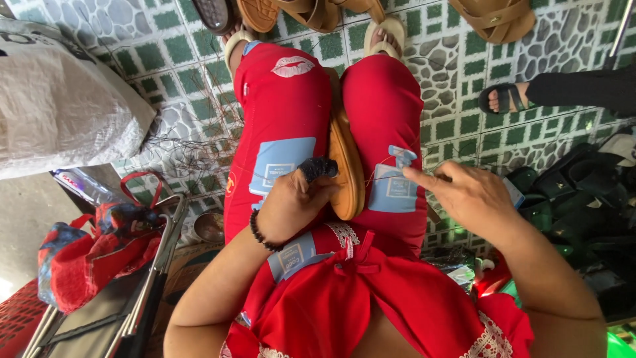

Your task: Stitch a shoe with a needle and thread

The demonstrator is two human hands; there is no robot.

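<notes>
I sit with red trousers, and a tan sandal sole [346, 162] stands on edge between my knees. My left hand [291, 202] grips the sole's near side; a dark cloth wrap [318, 168] covers one finger and a black bead bracelet sits on the wrist. My right hand [464, 195] is to the right of the sole, fingers pinched on a thin thread [384, 178] that runs taut back to the sole.
Several tan sandals [493, 18] lie at the far edge on the green patterned tile floor [457, 79]. A white sack [63, 99] and red bag [93, 252] are left. Another person's sandalled foot [507, 98] and dark shoes [576, 192] are right.
</notes>
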